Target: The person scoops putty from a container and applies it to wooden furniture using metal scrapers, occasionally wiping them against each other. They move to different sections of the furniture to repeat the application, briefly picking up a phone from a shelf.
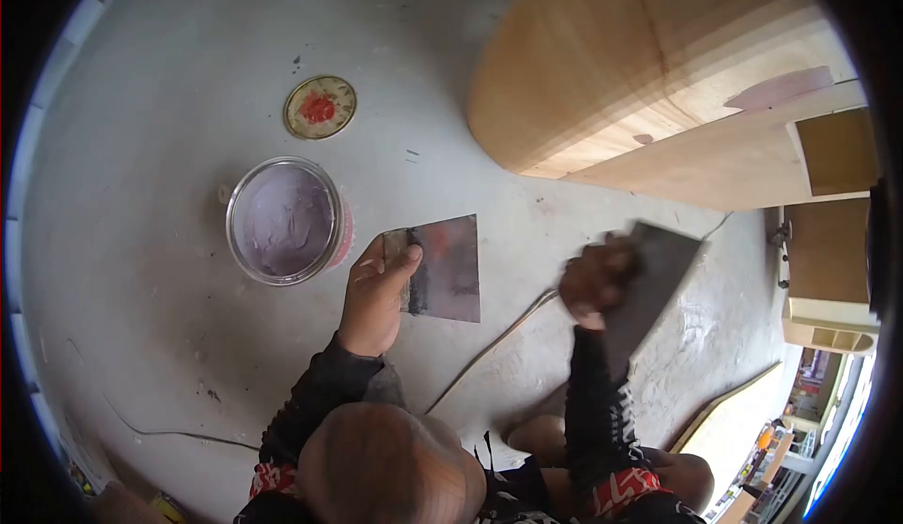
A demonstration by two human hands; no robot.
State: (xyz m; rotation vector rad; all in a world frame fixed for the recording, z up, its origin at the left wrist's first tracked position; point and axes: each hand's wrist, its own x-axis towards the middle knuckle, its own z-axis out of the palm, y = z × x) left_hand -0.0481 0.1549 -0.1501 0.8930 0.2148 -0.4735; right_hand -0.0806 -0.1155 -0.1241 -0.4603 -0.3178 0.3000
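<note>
My left hand (pixel 378 289) is closed round the near edge of a flat metal scraper (pixel 450 265), its thumb on top; the blade points right and bears dark and reddish smears. To the right, my right hand (pixel 600 277) is blurred, its fingers wrapped round a larger dark flat blade (pixel 660 289). The two hands are apart. Left of my left hand stands an open can (pixel 285 220) of pale purple paste. Its round lid (pixel 320 107) lies above it on the floor, with a red smear in the middle.
A large wooden piece with a curved end (pixel 583 72) stands at the upper right, with a purplish patch (pixel 779 88) on it. A cable (pixel 489 347) runs over the grey floor (pixel 160 195). Wooden shelving (pixel 828 253) is at the far right, and a pale panel (pixel 729 416) lies lower right.
</note>
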